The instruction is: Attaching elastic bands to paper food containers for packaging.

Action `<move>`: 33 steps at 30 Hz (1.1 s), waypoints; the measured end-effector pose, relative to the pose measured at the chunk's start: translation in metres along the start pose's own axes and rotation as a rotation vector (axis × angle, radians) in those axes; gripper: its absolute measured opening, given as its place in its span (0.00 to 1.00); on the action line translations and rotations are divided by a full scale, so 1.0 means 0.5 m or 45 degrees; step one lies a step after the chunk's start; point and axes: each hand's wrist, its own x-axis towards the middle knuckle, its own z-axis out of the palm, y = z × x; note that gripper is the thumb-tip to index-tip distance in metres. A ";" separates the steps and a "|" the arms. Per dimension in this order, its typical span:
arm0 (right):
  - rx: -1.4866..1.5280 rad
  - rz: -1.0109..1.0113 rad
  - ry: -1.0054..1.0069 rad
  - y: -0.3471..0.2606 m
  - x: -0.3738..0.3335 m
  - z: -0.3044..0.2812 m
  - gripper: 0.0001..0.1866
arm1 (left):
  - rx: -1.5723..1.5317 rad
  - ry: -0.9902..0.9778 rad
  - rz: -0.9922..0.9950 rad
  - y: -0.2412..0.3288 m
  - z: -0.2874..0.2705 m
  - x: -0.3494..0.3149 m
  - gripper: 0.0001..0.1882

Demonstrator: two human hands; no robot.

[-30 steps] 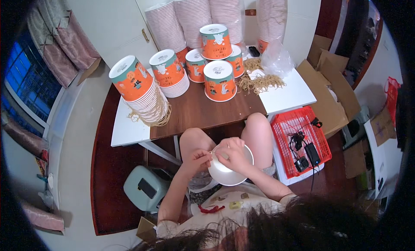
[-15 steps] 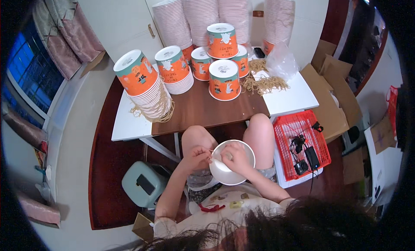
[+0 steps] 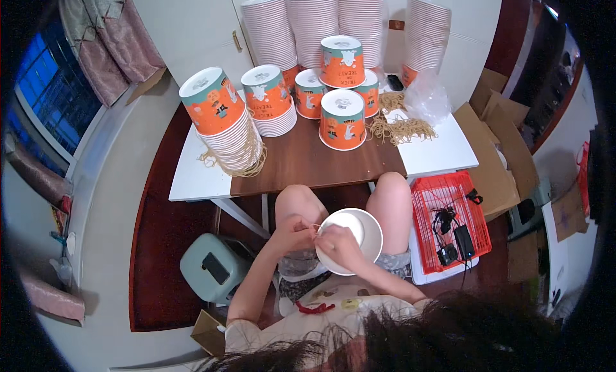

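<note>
A white-lined paper bucket (image 3: 370, 244) rests between my thighs, its mouth facing up. At its left rim my left hand (image 3: 295, 233) is closed in a pinch, with a short bit of thin tan cord (image 3: 316, 226) showing at the fingertips. My right hand (image 3: 340, 246) reaches over the bucket's mouth, its fingers curled together just inside the left rim, close to the left fingertips. Whatever the right fingers grip is hidden. On the table ahead, orange and green printed buckets (image 3: 343, 125) stand upside down, some stacked.
Tan cords (image 3: 410, 129) lie heaped beside a clear plastic bag (image 3: 428, 102); more drape over the left bucket stack (image 3: 234, 144). Tall wrapped bucket stacks (image 3: 311, 32) line the table's back. A red basket (image 3: 420, 208) with cables is at right, a grey-green bin (image 3: 199, 263) at left.
My right hand has drawn left and slightly nearer, from the bucket's middle to its left rim beside my left fingers. The whole view has shifted slightly.
</note>
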 end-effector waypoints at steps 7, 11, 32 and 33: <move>0.180 0.114 0.052 0.027 0.021 0.002 0.07 | 0.329 0.076 0.171 -0.013 0.008 0.011 0.10; 0.144 0.072 0.004 0.023 0.023 0.002 0.07 | 0.536 0.205 0.254 -0.052 -0.013 0.018 0.12; 0.590 0.439 0.034 0.047 -0.007 0.039 0.05 | 0.905 0.363 0.416 -0.094 0.036 -0.031 0.10; 0.601 0.451 0.043 0.048 -0.008 0.039 0.05 | 0.931 0.458 0.451 -0.088 0.043 -0.036 0.10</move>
